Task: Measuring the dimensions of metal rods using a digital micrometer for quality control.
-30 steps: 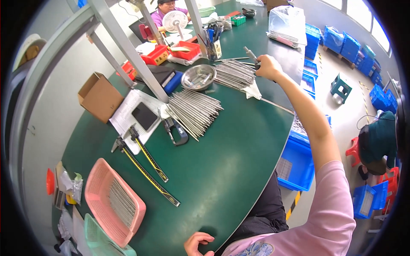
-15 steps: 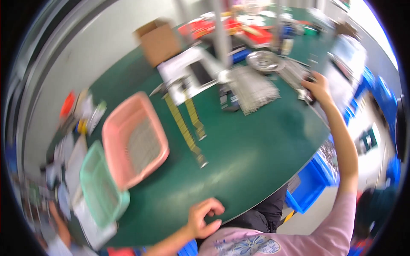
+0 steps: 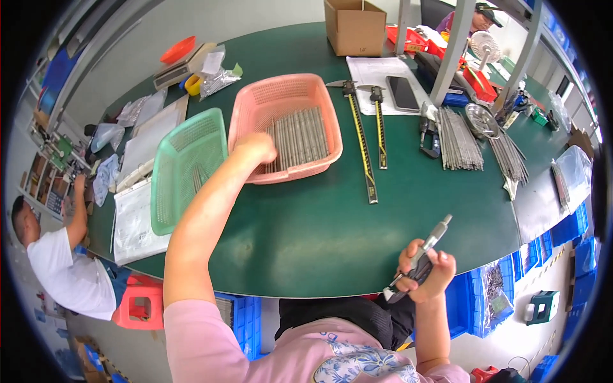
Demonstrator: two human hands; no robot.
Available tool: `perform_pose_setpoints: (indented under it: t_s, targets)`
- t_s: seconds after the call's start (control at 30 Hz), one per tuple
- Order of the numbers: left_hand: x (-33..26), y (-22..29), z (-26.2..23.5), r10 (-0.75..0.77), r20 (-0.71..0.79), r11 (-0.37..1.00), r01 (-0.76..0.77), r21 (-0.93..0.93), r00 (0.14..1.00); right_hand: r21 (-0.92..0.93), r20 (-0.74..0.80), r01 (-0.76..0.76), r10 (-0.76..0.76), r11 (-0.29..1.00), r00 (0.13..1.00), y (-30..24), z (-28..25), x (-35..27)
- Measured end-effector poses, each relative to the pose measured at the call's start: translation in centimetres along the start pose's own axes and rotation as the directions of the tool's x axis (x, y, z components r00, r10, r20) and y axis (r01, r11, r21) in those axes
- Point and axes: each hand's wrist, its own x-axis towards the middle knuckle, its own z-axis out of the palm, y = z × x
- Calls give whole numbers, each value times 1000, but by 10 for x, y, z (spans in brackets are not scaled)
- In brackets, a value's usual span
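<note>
Closest in is a pink shirt sleeve (image 3: 204, 338) and a dark-trousered lap (image 3: 338, 316) tucked up against the curved edge of a green table (image 3: 300, 249). Right hand (image 3: 429, 271) sits just over that edge, fingers wrapped around a micrometer (image 3: 421, 262), so that grip's definitely closed on the tool. Its silver barrel tilts up and away to the right. Blue bins (image 3: 246, 322) peek out below the tabletop.

Farther in, the left hand (image 3: 257, 150) is dipped into a pink basket (image 3: 310, 170), over its near left side. It's right at the left end of a row of grey metal rods (image 3: 303, 137) lying side by side in there. Fingertips are hidden, so honestly can't tell if they're pinched on a rod or apart. Just left of that basket there's a green basket (image 3: 185, 150) with a few thin rods in the bottom, partly on top of some white paper in a clear sleeve (image 3: 137, 220).

Past those, right of the pink basket, two calipers (image 3: 364, 143) with yellow-edged scales lie near a black phone (image 3: 403, 93) on paper sheets. Next along: a second micrometer (image 3: 431, 137), a fanned pile of rods (image 3: 460, 140) and a metal bowl (image 3: 468, 119). Way at the back, a cardboard box (image 3: 357, 29), a small white fan (image 3: 485, 46) and a co-worker in a dark cap (image 3: 489, 14).
</note>
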Motion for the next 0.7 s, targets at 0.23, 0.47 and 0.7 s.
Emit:
perform_pose_setpoints:
  t_s: [0.23,0.47,0.7]
  targets:
    - [79,-63,71,-42,317,838,206,-505,947,161,-58,-8,18,987,998,9,-24,-5]
    - [40,-56,34,-55,320,538,298,-788,946,119,75,12,-21,993,997,21,-18,-7]
    - [-85,26,24,402,-287,-366,-134,-921,870,42,-164,38,-31,998,986,18,1,5]
